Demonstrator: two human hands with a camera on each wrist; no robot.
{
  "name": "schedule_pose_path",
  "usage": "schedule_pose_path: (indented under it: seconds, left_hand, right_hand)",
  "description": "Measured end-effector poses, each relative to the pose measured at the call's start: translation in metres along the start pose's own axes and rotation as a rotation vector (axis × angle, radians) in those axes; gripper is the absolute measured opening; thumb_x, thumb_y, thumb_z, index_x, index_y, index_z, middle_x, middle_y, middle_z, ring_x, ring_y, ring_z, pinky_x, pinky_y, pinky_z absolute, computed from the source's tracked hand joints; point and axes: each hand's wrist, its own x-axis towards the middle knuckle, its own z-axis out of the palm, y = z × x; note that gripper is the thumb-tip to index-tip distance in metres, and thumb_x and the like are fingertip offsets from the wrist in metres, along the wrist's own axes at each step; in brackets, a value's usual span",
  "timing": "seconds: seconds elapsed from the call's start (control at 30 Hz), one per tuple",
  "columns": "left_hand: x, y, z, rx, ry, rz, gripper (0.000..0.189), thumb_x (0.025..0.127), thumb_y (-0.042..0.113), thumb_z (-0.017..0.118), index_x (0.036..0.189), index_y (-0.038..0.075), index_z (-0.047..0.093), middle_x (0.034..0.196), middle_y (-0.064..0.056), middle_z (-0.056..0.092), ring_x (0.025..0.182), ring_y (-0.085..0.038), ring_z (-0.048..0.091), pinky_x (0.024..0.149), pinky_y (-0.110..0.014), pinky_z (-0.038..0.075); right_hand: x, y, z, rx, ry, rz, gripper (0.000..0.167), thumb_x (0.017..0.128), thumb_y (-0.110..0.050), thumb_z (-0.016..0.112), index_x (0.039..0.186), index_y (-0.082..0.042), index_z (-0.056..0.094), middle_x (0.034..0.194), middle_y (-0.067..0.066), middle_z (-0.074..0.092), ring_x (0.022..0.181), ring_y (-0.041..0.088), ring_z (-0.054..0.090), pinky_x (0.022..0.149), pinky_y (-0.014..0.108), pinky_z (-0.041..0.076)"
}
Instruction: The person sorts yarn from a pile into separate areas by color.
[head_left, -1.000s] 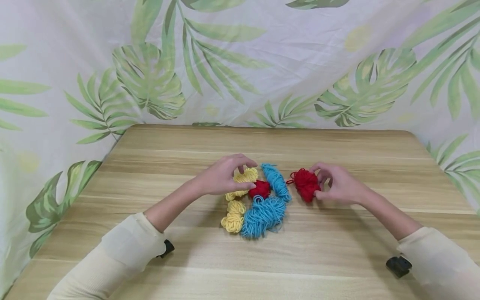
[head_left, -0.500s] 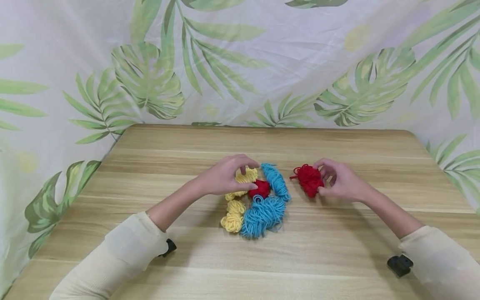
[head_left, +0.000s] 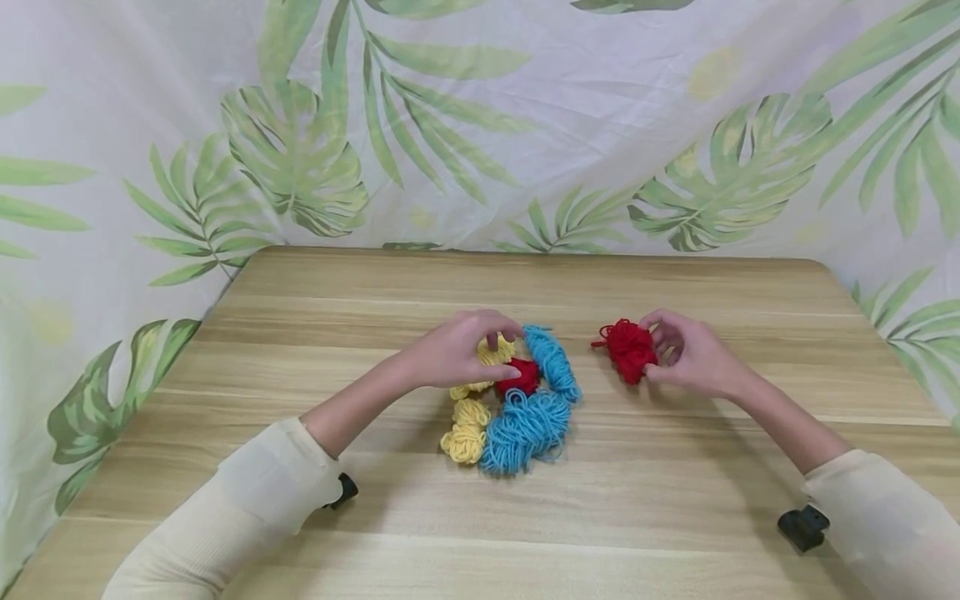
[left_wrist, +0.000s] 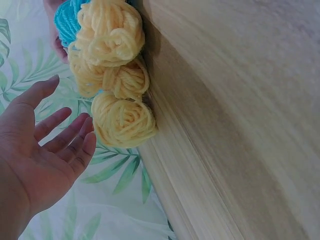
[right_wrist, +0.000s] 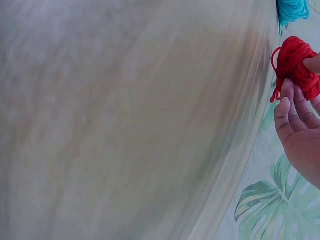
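Note:
My right hand (head_left: 693, 358) pinches a red yarn bundle (head_left: 630, 350) between thumb and fingers, to the right of the other yarn. In the right wrist view the same red bundle (right_wrist: 296, 67) shows loose loops hanging from one side. Over the yarn group hovers my left hand (head_left: 461, 350), fingers relaxed and spread, holding nothing. Under it lie a second red bundle (head_left: 522, 379), partly covered by the thumb, and a yellow bundle (head_left: 491, 358). In the left wrist view my left hand (left_wrist: 50, 145) is beside the yellow yarn (left_wrist: 122, 120), palm showing.
Another yellow bundle (head_left: 467, 433) lies at the group's near left, against a large blue bundle (head_left: 528, 433). A longer blue bundle (head_left: 552, 362) lies at the right of the group. The wooden table (head_left: 637, 517) ends before a leaf-printed cloth (head_left: 585, 125).
My right hand has moved a little right and away from me with the red yarn bundle, farther from the group. The left hand has barely shifted.

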Motion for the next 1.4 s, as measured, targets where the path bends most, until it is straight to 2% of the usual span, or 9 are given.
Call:
schedule_pose_path:
  seconds: [0.33,0.53,0.7,1.03,1.4]
  left_hand:
    - [0.004,0.003,0.001,-0.010,-0.020,-0.002,0.048,0.092,0.020,0.080,0.130,-0.005,0.066,0.118,-0.016,0.072,0.098,-0.026,0.068,0.087,-0.036,0.057]
    - [0.004,0.004,0.001,0.014,-0.007,0.004,0.046,0.092,0.020,0.080,0.128,-0.006,0.067,0.121,-0.017,0.072,0.108,-0.028,0.066,0.095,-0.040,0.055]
    - [0.005,0.002,0.003,0.026,0.006,0.006,0.044,0.091,0.018,0.081,0.126,-0.006,0.068,0.122,-0.017,0.072,0.113,-0.029,0.065,0.101,-0.043,0.053]
    - [0.006,-0.003,0.007,0.065,0.009,0.024,0.043,0.091,0.018,0.081,0.124,-0.005,0.069,0.121,-0.017,0.072,0.114,-0.029,0.066,0.101,-0.041,0.053]
    - [0.008,-0.001,0.008,0.093,-0.006,0.038,0.042,0.089,0.018,0.083,0.122,-0.005,0.070,0.122,-0.016,0.072,0.119,-0.031,0.065,0.104,-0.043,0.051]
  right_hand:
    - [0.001,0.009,-0.010,-0.008,0.068,0.017,0.051,0.078,0.007,0.080,0.124,0.006,0.058,0.096,0.013,0.064,0.082,0.016,0.060,0.067,0.018,0.051]
    - [0.000,0.012,-0.019,0.017,0.119,0.018,0.048,0.079,0.007,0.078,0.123,0.007,0.058,0.094,0.015,0.065,0.079,0.008,0.060,0.066,0.017,0.052]
    - [-0.001,0.015,-0.024,0.017,0.139,0.043,0.047,0.081,0.006,0.076,0.124,0.008,0.057,0.095,0.015,0.065,0.078,0.005,0.061,0.067,0.016,0.052]
    - [-0.003,0.029,-0.029,0.011,0.180,0.065,0.051,0.081,0.007,0.078,0.126,0.009,0.056,0.096,0.018,0.067,0.077,0.001,0.060,0.068,0.013,0.052]
    - [-0.006,0.040,-0.039,-0.005,0.213,0.075,0.051,0.082,0.006,0.080,0.126,0.010,0.055,0.094,0.019,0.067,0.076,-0.002,0.059,0.068,0.010,0.049]
